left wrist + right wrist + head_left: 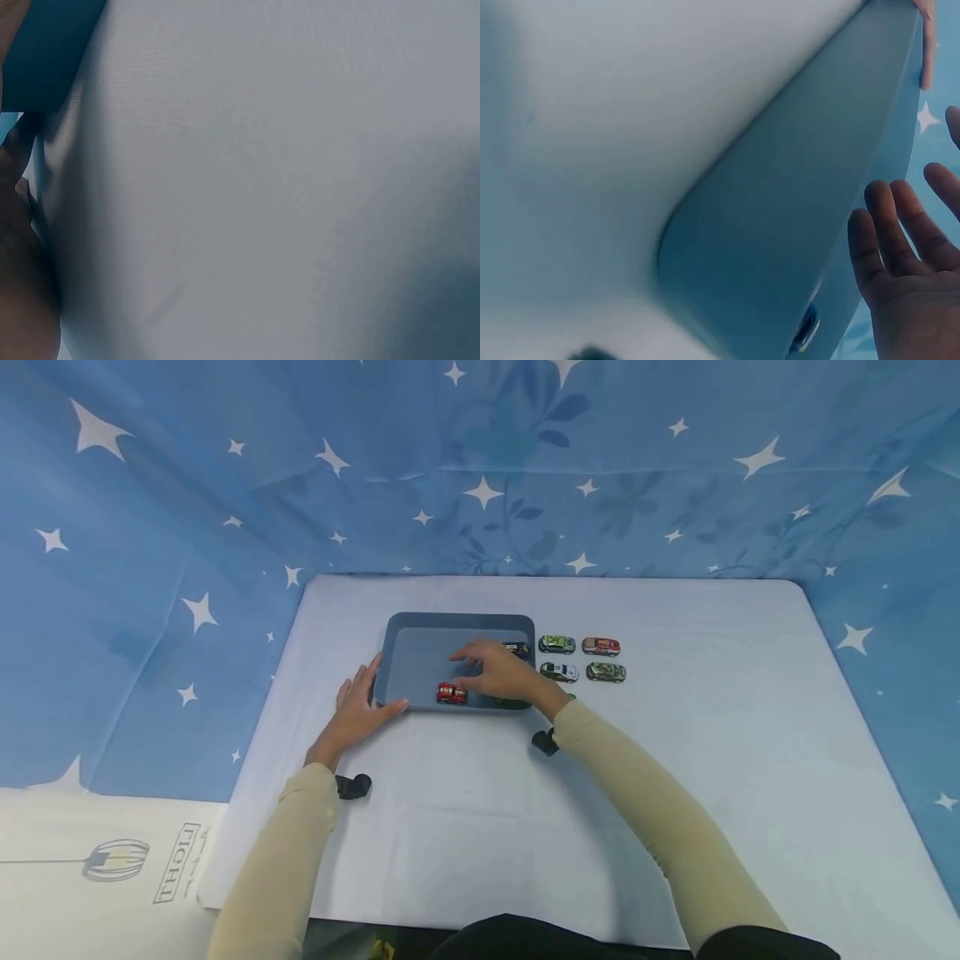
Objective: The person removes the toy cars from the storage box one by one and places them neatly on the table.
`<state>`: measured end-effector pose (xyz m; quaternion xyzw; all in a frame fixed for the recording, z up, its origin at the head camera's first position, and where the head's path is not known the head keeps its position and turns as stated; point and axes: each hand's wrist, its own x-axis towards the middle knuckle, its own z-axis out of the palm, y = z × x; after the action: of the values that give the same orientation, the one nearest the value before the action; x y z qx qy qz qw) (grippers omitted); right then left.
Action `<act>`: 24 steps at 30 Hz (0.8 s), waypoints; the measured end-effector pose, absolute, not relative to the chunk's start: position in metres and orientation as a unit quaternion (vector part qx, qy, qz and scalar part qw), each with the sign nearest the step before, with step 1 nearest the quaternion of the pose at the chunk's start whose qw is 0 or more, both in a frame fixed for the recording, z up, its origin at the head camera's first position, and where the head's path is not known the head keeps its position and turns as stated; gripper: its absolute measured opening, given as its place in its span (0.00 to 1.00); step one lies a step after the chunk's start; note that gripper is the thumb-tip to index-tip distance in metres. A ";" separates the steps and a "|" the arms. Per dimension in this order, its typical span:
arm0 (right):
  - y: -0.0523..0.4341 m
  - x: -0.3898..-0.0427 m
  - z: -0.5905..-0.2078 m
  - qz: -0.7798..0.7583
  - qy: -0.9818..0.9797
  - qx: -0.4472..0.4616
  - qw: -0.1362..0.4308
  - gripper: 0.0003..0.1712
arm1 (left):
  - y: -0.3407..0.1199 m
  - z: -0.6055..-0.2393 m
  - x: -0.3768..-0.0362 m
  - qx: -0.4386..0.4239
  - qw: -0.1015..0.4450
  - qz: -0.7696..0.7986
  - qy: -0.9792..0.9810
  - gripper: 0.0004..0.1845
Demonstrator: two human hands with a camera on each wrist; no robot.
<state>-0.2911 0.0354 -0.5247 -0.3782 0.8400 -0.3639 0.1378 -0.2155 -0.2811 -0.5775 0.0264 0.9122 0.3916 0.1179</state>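
A blue-grey tray (416, 656) lies on the white table. My left hand (358, 710) rests at its near left corner, fingers spread along the left side and thumb against the near edge. Above the tray is my right hand (498, 672), its thumb close to a red toy car (452, 693) inside. The right wrist view shows that hand (915, 277) with fingers extended and nothing held. A dark toy car (517, 649) sits at the tray's right side, and another car near the front right is mostly hidden by the hand. In the left wrist view only part of the tray (52, 60) shows.
Right of the tray stand a lime-green toy car (557, 644), a red-orange one (601, 647), a white one (559, 672) and a camouflage-green one (606, 672). Another peeks out by the right wrist. A blue star-patterned cloth (480, 527) borders the table (712, 735).
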 end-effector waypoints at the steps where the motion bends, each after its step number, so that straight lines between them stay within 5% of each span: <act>1: 0.033 -0.290 -0.525 -0.364 0.839 -0.378 0.141 0.28 | -0.281 -0.578 -0.216 0.028 0.116 0.393 0.912 0.59; 24: 0.009 -0.289 -0.535 -0.330 0.846 -0.382 0.173 0.24 | -0.279 -0.573 -0.213 0.029 0.120 0.396 0.910 0.58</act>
<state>-0.2892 0.0091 -0.5347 -0.3821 0.8457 -0.3302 0.1726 -0.2128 -0.2788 -0.5728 0.0285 0.9101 0.3956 0.1196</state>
